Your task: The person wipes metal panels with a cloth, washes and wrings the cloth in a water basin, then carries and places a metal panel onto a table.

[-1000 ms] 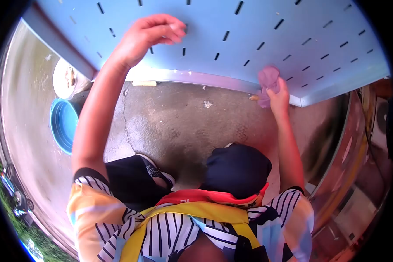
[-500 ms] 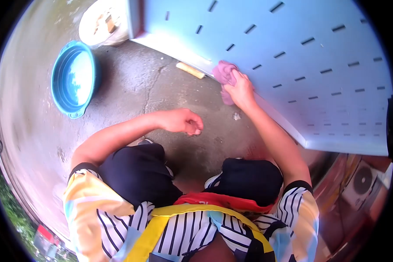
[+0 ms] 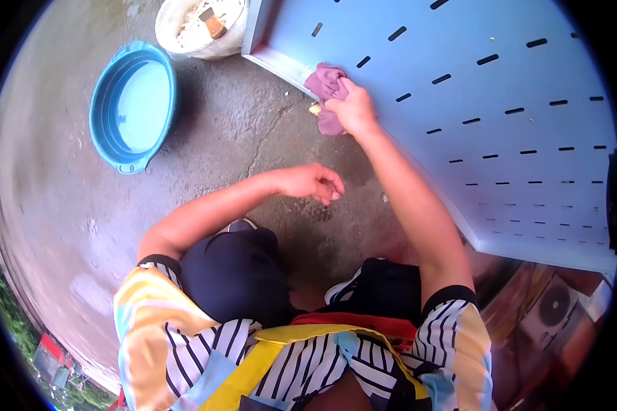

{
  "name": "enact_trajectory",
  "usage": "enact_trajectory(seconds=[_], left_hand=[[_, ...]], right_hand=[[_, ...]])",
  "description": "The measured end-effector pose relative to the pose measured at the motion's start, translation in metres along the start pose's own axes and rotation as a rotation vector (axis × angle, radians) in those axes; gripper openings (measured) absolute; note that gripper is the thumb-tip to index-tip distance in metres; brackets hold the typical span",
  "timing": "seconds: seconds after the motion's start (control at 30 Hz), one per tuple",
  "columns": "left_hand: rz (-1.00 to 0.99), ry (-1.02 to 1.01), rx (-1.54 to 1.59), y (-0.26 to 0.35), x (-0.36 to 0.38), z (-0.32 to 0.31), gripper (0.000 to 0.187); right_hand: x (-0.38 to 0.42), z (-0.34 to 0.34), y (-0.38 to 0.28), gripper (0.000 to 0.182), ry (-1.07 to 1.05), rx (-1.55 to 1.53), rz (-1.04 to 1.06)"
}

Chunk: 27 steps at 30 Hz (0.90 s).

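A mauve cloth (image 3: 330, 81) is bunched in my right hand (image 3: 355, 108), whose fingers are closed on it. It lies against the lower edge of a large light-blue metal panel (image 3: 459, 99) with rows of slots. Part of the cloth hangs down past that edge. My left hand (image 3: 313, 183) hovers over the concrete floor in front of my knees, fingers loosely curled and apart, with nothing visible in it. Behind the cloth, a small yellowish piece (image 3: 315, 109) shows on the floor beside the panel.
A blue plastic basin (image 3: 101, 113) with water stands on the wet concrete floor (image 3: 219, 130) at left. Beyond it is a white bucket (image 3: 226, 46) holding a brush (image 3: 214, 25) and whitish material. A boxy unit with a round fan grille (image 3: 554, 305) is at lower right.
My right hand has slid the cloth along the panel edge, away from me and slightly left. The view has shifted, and the cloth now covers most of the yellowish piece.
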<state>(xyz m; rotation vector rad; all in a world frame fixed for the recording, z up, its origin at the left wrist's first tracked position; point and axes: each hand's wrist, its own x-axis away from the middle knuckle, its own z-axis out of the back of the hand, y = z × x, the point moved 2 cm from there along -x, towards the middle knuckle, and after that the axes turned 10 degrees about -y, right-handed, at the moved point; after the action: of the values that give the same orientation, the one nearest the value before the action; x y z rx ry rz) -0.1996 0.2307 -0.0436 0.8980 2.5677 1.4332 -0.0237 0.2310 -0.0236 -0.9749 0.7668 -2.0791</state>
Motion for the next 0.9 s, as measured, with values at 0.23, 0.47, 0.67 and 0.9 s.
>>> enact_trajectory(seconds=[0.23, 0.47, 0.67, 0.9], left_hand=[[-0.049, 0.654, -0.293, 0.051, 0.035, 0.05, 0.023], [-0.035, 1.153, -1.463, 0.072, 0.012, 0.087, 0.023], [0.105, 1.217, -1.508, 0.068, -0.025, 0.07, 0.027], [0.052, 1.347, -1.45, 0.071, -0.064, 0.07, 0.024]], right_hand=[[0.071, 0.08, 0.013, 0.061, 0.033, -0.79, 0.031], [0.126, 0.118, 0.077, 0.06, 0.009, -1.026, 0.037], [0.168, 0.124, 0.12, 0.058, 0.063, -1.132, -0.052], [0.175, 0.125, 0.119, 0.057, 0.046, -1.13, -0.04]])
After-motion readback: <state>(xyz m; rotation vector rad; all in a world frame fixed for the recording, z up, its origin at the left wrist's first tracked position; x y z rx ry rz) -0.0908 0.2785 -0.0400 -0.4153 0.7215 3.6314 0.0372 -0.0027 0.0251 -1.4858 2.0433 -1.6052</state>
